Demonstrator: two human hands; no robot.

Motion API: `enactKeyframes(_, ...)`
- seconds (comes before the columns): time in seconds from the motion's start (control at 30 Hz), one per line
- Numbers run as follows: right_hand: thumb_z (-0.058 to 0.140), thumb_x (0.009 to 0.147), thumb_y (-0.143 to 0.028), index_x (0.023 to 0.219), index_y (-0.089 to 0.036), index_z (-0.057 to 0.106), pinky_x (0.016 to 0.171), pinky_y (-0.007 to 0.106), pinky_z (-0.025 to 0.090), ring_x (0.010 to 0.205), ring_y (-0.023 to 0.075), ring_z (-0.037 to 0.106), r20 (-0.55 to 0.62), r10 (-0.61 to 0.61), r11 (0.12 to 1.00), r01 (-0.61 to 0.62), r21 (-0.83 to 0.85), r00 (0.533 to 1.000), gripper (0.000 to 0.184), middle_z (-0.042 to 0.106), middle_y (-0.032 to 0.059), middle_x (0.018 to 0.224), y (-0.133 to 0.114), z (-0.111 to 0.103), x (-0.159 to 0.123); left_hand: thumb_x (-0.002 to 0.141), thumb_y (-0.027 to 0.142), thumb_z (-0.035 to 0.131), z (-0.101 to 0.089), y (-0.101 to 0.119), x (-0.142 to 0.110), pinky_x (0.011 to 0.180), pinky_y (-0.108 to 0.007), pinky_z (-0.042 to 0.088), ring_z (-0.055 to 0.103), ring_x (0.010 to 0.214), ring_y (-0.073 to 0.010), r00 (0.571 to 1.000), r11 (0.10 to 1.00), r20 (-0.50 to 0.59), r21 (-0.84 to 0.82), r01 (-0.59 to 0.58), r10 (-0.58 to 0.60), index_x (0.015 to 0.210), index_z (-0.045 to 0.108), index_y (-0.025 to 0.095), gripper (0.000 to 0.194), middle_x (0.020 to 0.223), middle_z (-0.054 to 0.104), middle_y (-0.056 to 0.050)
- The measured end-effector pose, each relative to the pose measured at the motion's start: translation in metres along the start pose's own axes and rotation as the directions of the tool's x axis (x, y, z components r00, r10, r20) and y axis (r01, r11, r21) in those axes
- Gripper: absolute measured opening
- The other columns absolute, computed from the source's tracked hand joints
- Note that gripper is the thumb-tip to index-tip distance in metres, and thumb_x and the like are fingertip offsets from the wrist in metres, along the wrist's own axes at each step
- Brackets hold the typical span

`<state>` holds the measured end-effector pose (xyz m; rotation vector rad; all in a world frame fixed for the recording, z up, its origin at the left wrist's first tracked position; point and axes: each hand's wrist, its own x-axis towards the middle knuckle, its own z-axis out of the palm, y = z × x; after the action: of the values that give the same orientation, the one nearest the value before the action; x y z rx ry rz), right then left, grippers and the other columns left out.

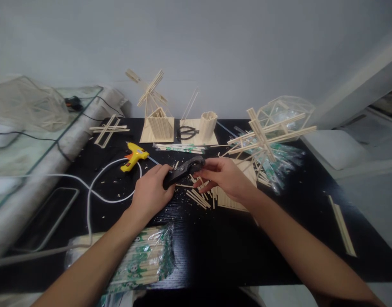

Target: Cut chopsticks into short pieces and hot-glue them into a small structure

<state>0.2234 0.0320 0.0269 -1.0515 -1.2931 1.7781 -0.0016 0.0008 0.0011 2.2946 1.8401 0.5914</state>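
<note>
My left hand is closed around a black hand cutter, whose curved jaw end points to the right. At that end my right hand has its thumb and fingers pinched together; what they hold is hard to make out. Below the cutter lie short cut wooden sticks among small chips. Partly behind my right hand and forearm is a flat panel of sticks.
A yellow glue gun with a white cord lies left. Behind stand a windmill-like stick model, a stick cylinder and black scissors. A stick frame stands right. Wrapped chopsticks lie in front.
</note>
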Motion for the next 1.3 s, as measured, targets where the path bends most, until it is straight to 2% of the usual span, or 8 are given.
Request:
enactKeyframes(0.43, 0.084, 0.07, -0.045, 0.082, -0.016, 0.073, 0.054, 0.027, 0.062, 0.065, 0.015, 0.07, -0.046, -0.053, 0.991, 0.047, -0.125, 0.998, 0.033, 0.069, 0.0018, 0.077, -0.006, 0.0014, -0.0026, 0.088, 0.025, 0.056, -0.0003, 0.0012, -0.0008, 0.07, -0.033, 0.044, 0.065, 0.089, -0.0248, 1.0, 1.0, 0.002, 0.029, 0.003, -0.003, 0.1, 0.061, 0.021, 0.013, 0.095, 0.066, -0.006)
enactKeyframes(0.6, 0.086, 0.069, -0.045, 0.081, -0.015, 0.074, 0.051, 0.026, 0.061, 0.062, 0.0146, 0.069, -0.049, -0.078, 0.991, 0.072, -0.108, 0.996, 0.034, 0.068, 0.0015, 0.073, -0.0046, 0.0007, -0.0016, 0.09, 0.025, 0.054, -0.0009, 0.0035, -0.0003, 0.071, -0.032, 0.044, 0.065, 0.089, -0.0245, 1.0, 0.999, 0.017, 0.051, 0.003, -0.004, 0.097, 0.06, 0.021, 0.01, 0.093, 0.065, -0.005)
enactKeyframes(0.87, 0.082, 0.071, -0.036, 0.08, -0.015, 0.074, 0.05, 0.027, 0.062, 0.061, 0.0149, 0.069, -0.066, -0.078, 0.991, 0.07, -0.117, 0.995, 0.024, 0.069, 0.0017, 0.074, -0.0049, 0.0014, -0.0008, 0.089, 0.024, 0.055, 0.0007, 0.0018, -0.0015, 0.071, -0.032, 0.044, 0.066, 0.088, -0.0251, 0.999, 0.999, 0.038, 0.037, -0.007, 0.006, 0.093, 0.058, 0.021, 0.006, 0.092, 0.067, -0.005)
enactKeyframes(1.13, 0.084, 0.07, -0.042, 0.079, -0.015, 0.073, 0.05, 0.026, 0.061, 0.062, 0.0147, 0.069, -0.053, -0.072, 0.991, 0.066, -0.113, 0.996, 0.03, 0.068, 0.0018, 0.074, -0.0058, 0.0018, -0.0018, 0.089, 0.024, 0.055, 0.002, 0.0019, -0.0014, 0.071, -0.032, 0.045, 0.067, 0.09, -0.0258, 1.0, 0.997, 0.018, 0.083, -0.004, 0.002, 0.1, 0.061, 0.021, 0.013, 0.096, 0.069, -0.006)
enactKeyframes(1.3, 0.084, 0.069, -0.042, 0.079, -0.015, 0.072, 0.05, 0.026, 0.061, 0.062, 0.0146, 0.069, -0.058, -0.068, 0.991, 0.061, -0.118, 0.996, 0.031, 0.068, 0.0021, 0.076, -0.0054, 0.0007, -0.0014, 0.089, 0.024, 0.055, 0.0006, 0.0037, -0.0015, 0.07, -0.032, 0.044, 0.069, 0.087, -0.0258, 0.999, 0.997, 0.046, 0.073, -0.001, -0.002, 0.094, 0.06, 0.021, 0.008, 0.094, 0.07, -0.006)
